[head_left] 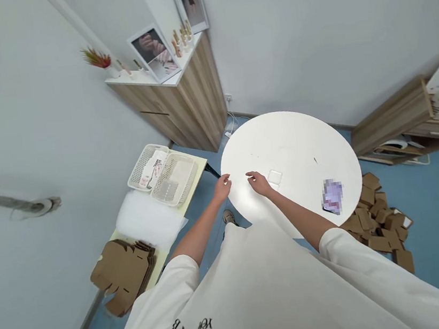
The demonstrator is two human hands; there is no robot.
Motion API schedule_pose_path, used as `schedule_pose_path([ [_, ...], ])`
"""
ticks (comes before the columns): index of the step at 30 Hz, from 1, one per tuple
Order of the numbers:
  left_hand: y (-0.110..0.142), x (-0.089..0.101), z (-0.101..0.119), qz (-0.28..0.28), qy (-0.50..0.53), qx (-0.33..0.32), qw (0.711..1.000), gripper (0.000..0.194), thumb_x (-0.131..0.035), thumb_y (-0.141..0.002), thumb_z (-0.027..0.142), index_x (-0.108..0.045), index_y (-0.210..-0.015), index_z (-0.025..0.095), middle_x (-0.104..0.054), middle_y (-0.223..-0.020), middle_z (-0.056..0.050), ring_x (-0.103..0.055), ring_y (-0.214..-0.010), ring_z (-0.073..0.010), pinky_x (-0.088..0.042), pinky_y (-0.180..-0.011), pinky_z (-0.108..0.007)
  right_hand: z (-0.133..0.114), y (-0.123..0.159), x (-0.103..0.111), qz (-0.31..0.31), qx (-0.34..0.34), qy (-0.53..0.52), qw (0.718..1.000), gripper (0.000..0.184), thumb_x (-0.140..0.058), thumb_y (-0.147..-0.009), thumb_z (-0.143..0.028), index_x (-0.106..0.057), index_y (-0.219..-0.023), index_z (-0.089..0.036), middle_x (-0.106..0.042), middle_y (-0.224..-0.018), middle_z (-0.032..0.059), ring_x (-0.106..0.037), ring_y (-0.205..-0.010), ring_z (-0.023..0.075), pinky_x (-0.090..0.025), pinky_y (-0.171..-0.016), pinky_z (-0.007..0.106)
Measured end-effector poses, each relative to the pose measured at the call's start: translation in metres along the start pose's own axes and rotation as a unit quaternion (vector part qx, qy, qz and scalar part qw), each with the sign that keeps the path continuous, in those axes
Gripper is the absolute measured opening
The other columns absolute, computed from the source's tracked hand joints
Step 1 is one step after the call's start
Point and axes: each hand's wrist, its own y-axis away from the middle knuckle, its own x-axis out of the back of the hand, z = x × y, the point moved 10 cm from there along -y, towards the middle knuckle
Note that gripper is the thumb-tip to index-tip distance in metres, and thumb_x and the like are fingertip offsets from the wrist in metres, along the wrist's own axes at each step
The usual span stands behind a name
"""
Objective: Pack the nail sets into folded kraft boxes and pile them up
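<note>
My left hand (222,187) hovers at the left edge of the round white table (288,134), its fingers slightly bent and apart, with nothing seen in them. Over the table's near left part is my right hand (259,183), thumb and fingers loosely parted and holding nothing visible. A gap separates the two hands. Just right of my right hand lies a small transparent square case (274,176), flat on the tabletop. Farther right rests a phone-like thing (332,196) with a blurred-out purple screen. Between them and farther back is a tiny dark object (315,160), too small to name.
On the left, a side table holds white plastic baskets (174,176), white wrapping sheets (149,219) and stacked flat cardboard boxes (122,269). A wooden cabinet (202,96) stands behind. Cardboard boxes (385,223) lie heaped on the floor at right, near a wooden shelf (395,117).
</note>
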Motion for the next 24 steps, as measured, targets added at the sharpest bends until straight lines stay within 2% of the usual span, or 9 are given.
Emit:
schedule_pose_path([
  [7, -0.006, 0.09, -0.048, 0.06, 0.04, 0.012, 0.997, 0.034, -0.058, -0.09, 0.018, -0.065, -0.123, 0.022, -0.065, -0.133, -0.01, -0.062, -0.121, -0.0227, -0.048, -0.106, -0.038, -0.072, -0.036, -0.075, -0.052, 0.058, 0.021, 0.997, 0.034, -0.047, -0.095, -0.02, -0.067, -0.122, -0.024, -0.068, -0.128, 0.0049, -0.065, -0.108, 0.0172, -0.05, -0.1, 0.033],
  [13, -0.024, 0.175, -0.093, 0.1, 0.067, 0.02, 0.993, 0.032, -0.057, -0.088, 0.012, -0.066, -0.117, 0.02, -0.07, -0.123, -0.008, -0.067, -0.112, -0.0189, -0.049, -0.105, -0.035, -0.135, -0.071, -0.161, -0.086, 0.079, 0.042, 0.992, 0.033, -0.05, -0.094, -0.021, -0.069, -0.12, -0.025, -0.07, -0.125, 0.0033, -0.066, -0.11, 0.0181, -0.05, -0.101, 0.033],
  [18, -0.043, 0.245, -0.127, 0.118, 0.079, 0.011, 0.99, 0.03, -0.055, -0.091, 0.014, -0.066, -0.118, 0.019, -0.068, -0.126, -0.009, -0.065, -0.115, -0.0181, -0.048, -0.105, -0.032, -0.185, -0.104, -0.229, -0.108, 0.103, 0.066, 0.987, 0.033, -0.051, -0.092, -0.018, -0.069, -0.119, -0.023, -0.071, -0.123, 0.0036, -0.067, -0.104, 0.0171, -0.05, -0.101, 0.032],
  [24, -0.074, 0.307, -0.157, 0.135, 0.095, -0.003, 0.986, 0.033, -0.054, -0.091, 0.013, -0.065, -0.122, 0.018, -0.068, -0.127, -0.009, -0.066, -0.113, -0.0178, -0.048, -0.104, -0.033, -0.231, -0.134, -0.286, -0.129, 0.098, 0.076, 0.984, 0.034, -0.049, -0.094, -0.019, -0.069, -0.121, -0.024, -0.069, -0.127, 0.0044, -0.066, -0.105, 0.0169, -0.05, -0.1, 0.033],
])
